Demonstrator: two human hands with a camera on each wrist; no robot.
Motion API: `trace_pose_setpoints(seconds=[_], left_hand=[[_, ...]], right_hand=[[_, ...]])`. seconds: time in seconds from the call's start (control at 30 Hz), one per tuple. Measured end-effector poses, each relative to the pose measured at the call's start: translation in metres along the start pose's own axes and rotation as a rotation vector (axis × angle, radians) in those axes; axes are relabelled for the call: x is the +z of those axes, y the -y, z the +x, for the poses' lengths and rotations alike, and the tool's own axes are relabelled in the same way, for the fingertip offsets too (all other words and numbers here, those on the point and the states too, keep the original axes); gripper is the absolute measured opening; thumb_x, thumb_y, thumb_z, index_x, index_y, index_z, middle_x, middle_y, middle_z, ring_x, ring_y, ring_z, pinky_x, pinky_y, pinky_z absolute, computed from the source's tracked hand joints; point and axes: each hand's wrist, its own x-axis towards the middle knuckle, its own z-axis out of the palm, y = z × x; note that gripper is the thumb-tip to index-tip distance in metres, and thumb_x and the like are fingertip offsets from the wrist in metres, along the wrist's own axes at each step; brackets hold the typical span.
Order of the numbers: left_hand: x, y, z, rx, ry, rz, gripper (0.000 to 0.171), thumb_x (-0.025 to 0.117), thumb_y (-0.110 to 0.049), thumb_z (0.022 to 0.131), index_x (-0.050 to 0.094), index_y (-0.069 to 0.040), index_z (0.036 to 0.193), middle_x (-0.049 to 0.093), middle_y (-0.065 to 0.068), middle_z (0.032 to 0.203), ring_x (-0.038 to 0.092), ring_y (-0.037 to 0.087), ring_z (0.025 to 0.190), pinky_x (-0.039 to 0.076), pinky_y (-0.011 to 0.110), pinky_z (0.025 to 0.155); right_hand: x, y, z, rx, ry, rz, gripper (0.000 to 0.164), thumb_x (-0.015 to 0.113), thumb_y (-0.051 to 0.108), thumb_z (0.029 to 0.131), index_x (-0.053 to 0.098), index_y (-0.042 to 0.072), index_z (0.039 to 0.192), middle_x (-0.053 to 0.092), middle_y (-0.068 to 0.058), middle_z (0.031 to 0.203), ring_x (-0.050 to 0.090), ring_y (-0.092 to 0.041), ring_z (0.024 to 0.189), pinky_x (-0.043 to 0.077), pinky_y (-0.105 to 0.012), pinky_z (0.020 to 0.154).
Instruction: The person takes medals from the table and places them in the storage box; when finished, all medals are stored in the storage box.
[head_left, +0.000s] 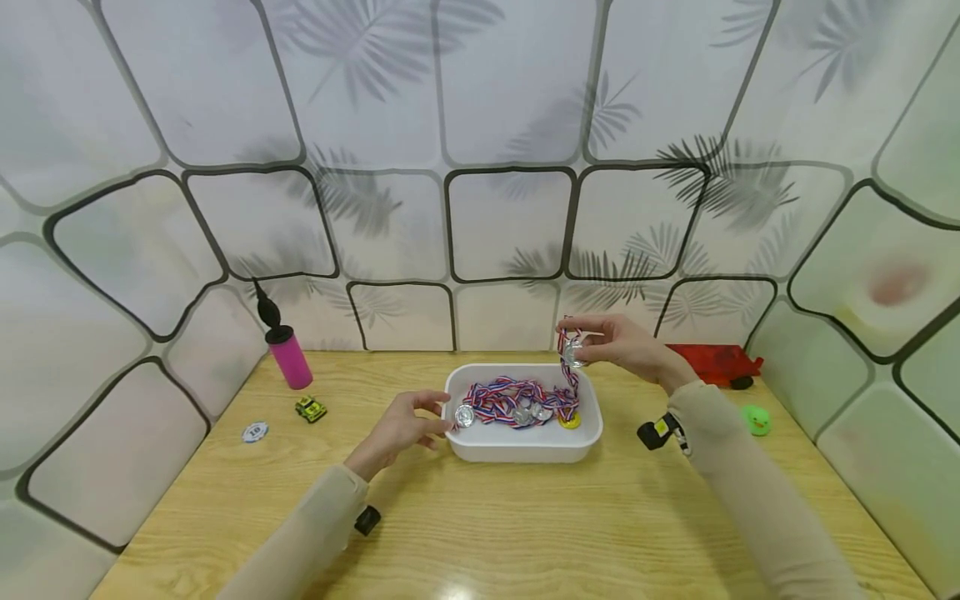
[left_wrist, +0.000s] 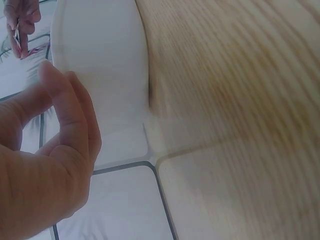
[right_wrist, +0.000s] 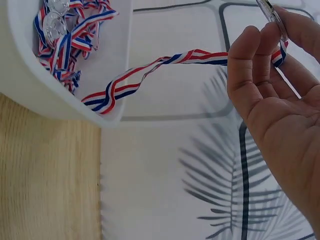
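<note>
A white plastic basin [head_left: 525, 451] stands on the table, holding a tangle of red, white and blue ribbons [head_left: 495, 400]. Silver medals [head_left: 465, 416] and a gold medal [head_left: 570, 421] lie among them. Bent fingers of my left hand [head_left: 401, 425] hold the basin's left rim. Over its back right corner, my right hand [head_left: 618, 346] pinches a silver medal [head_left: 573, 353] by the edge. That medal's striped ribbon [right_wrist: 165, 61] passes through the fingers and trails down into the basin. The right wrist view shows the medal edge-on, partly cut off by the frame.
Left on the table are a pink pump [head_left: 290, 358] with a black top, a small yellow-and-black toy car [head_left: 311, 408] and a poker chip [head_left: 255, 432]. A red toy vehicle [head_left: 716, 365] and a green rubber duck [head_left: 756, 420] stand at right. Patterned curtains [head_left: 510, 225] surround the table.
</note>
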Motion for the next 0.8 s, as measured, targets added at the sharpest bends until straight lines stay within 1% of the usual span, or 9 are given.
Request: trace_pose_setpoints(seconds=[0.1, 0.23, 0.33, 0.4, 0.5, 0.63, 0.7, 0.73, 0.8], left_hand=[[-0.001, -0.001, 0.000, 0.014, 0.009, -0.001, 0.051, 0.069, 0.005, 0.084, 0.055, 0.006, 0.133, 0.056, 0.024, 0.109, 0.061, 0.013, 0.067, 0.058, 0.027, 0.056], [-0.001, -0.002, -0.001, 0.010, 0.013, 0.000, 0.051, 0.069, 0.005, 0.085, 0.055, 0.006, 0.133, 0.056, 0.023, 0.109, 0.062, 0.013, 0.068, 0.059, 0.027, 0.057], [-0.001, -0.002, -0.001, 0.009, 0.015, 0.000, 0.051, 0.069, 0.004, 0.084, 0.054, 0.006, 0.133, 0.056, 0.023, 0.108, 0.062, 0.014, 0.068, 0.058, 0.027, 0.057], [-0.001, -0.002, -0.001, 0.011, 0.014, -0.002, 0.051, 0.069, 0.005, 0.084, 0.054, 0.006, 0.133, 0.056, 0.023, 0.108, 0.062, 0.014, 0.069, 0.058, 0.027, 0.057], [-0.001, -0.002, 0.000, 0.011, 0.009, -0.006, 0.051, 0.069, 0.005, 0.084, 0.055, 0.006, 0.133, 0.056, 0.022, 0.108, 0.062, 0.015, 0.069, 0.058, 0.026, 0.056], [0.001, -0.001, 0.000, -0.003, -0.004, -0.004, 0.049, 0.069, 0.005, 0.084, 0.056, 0.005, 0.132, 0.057, 0.021, 0.107, 0.062, 0.015, 0.068, 0.058, 0.026, 0.056], [0.001, -0.001, 0.000, -0.013, -0.009, -0.003, 0.049, 0.069, 0.005, 0.084, 0.057, 0.004, 0.131, 0.057, 0.020, 0.107, 0.061, 0.014, 0.068, 0.058, 0.027, 0.056], [0.001, -0.001, 0.000, -0.016, -0.012, -0.001, 0.049, 0.070, 0.005, 0.084, 0.057, 0.004, 0.131, 0.057, 0.020, 0.107, 0.061, 0.014, 0.068, 0.058, 0.027, 0.056], [0.001, -0.001, -0.001, -0.019, -0.016, 0.003, 0.049, 0.070, 0.005, 0.084, 0.058, 0.003, 0.131, 0.057, 0.019, 0.107, 0.061, 0.014, 0.068, 0.058, 0.027, 0.056]], right_hand=[[0.007, -0.003, 0.008, 0.002, 0.030, -0.028, 0.056, 0.070, 0.009, 0.090, 0.049, 0.000, 0.141, 0.051, -0.023, 0.141, 0.063, -0.011, 0.103, 0.059, -0.034, 0.086], [0.020, -0.005, 0.019, 0.014, 0.070, -0.022, 0.058, 0.070, 0.007, 0.089, 0.047, -0.001, 0.142, 0.046, -0.022, 0.147, 0.059, -0.018, 0.118, 0.058, -0.035, 0.090], [0.030, -0.008, 0.026, 0.023, 0.091, -0.008, 0.059, 0.069, 0.006, 0.089, 0.046, -0.003, 0.143, 0.043, -0.024, 0.149, 0.056, -0.026, 0.124, 0.057, -0.035, 0.092], [0.036, -0.010, 0.030, 0.026, 0.102, -0.003, 0.060, 0.068, 0.006, 0.089, 0.044, -0.005, 0.143, 0.039, -0.024, 0.151, 0.055, -0.027, 0.126, 0.057, -0.035, 0.092], [0.044, -0.014, 0.036, 0.046, 0.096, 0.002, 0.059, 0.068, 0.005, 0.089, 0.045, -0.004, 0.143, 0.039, -0.022, 0.152, 0.058, -0.022, 0.121, 0.057, -0.039, 0.093], [0.055, -0.019, 0.042, 0.064, 0.086, 0.002, 0.057, 0.068, 0.005, 0.090, 0.047, 0.001, 0.143, 0.043, -0.020, 0.150, 0.064, -0.013, 0.102, 0.055, -0.047, 0.095], [0.060, -0.021, 0.045, 0.069, 0.083, -0.005, 0.057, 0.068, 0.006, 0.090, 0.048, 0.003, 0.143, 0.045, -0.018, 0.149, 0.064, -0.013, 0.095, 0.054, -0.049, 0.096], [0.062, -0.022, 0.046, 0.072, 0.081, -0.012, 0.057, 0.068, 0.007, 0.090, 0.048, 0.004, 0.143, 0.045, -0.018, 0.149, 0.063, -0.014, 0.094, 0.054, -0.049, 0.096], [0.067, -0.024, 0.049, 0.072, 0.071, -0.032, 0.057, 0.069, 0.008, 0.089, 0.050, 0.005, 0.143, 0.044, -0.017, 0.150, 0.063, -0.017, 0.098, 0.054, -0.046, 0.095]])
